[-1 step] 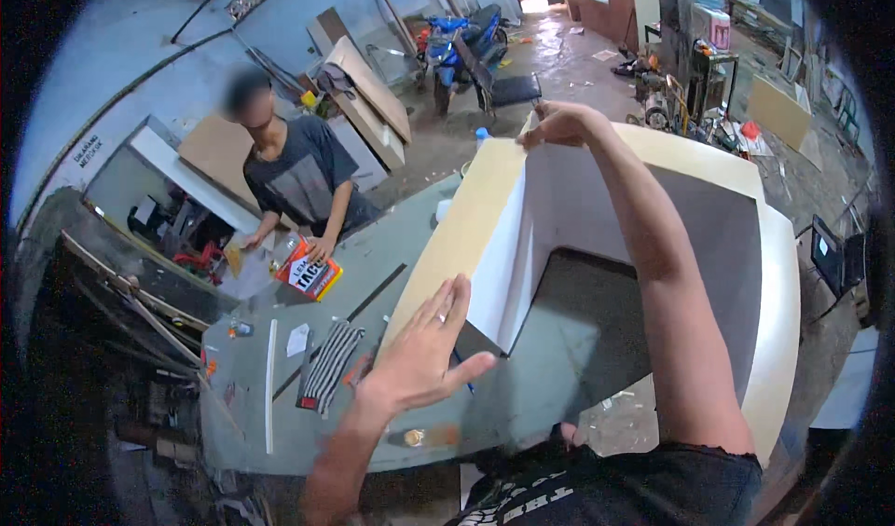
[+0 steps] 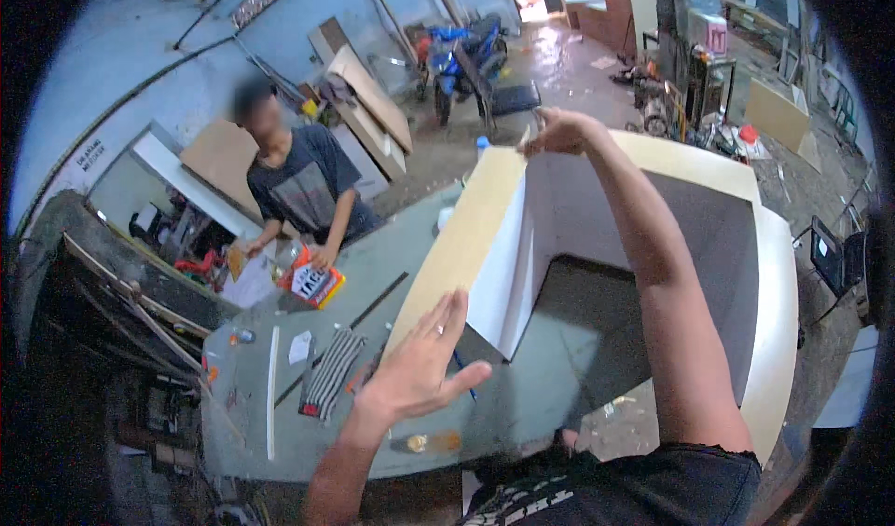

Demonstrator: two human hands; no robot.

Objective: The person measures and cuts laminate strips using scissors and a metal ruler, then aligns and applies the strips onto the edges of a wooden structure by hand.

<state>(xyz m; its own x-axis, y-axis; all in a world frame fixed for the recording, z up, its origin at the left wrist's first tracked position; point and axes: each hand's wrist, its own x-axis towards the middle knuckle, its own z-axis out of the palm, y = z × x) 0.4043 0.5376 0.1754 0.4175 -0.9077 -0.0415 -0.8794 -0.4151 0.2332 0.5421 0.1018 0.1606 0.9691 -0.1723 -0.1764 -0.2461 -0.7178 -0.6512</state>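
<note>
A large open box of cream-edged boards (image 2: 466, 237) stands on the grey-green table (image 2: 373, 265). A white sheet (image 2: 503, 265) lies against the inner face of its left wall. My left hand (image 2: 419, 368) is open with fingers spread, flat by the near end of that wall and close to the sheet's lower corner. My right arm stretches over the box, and my right hand (image 2: 557, 133) pinches the sheet's top edge at the far corner. The box's grey inner walls (image 2: 709, 246) and white right rim (image 2: 778, 312) curve round to my right.
Across the table a person in a dark shirt (image 2: 303, 186) rests a hand on an orange packet (image 2: 312, 284). A striped cloth (image 2: 331, 372), a long white strip (image 2: 272, 391) and a dark ruler (image 2: 368, 310) lie on the table. Boards (image 2: 368, 97), a blue motorbike (image 2: 466, 55) and machinery (image 2: 699, 69) stand behind.
</note>
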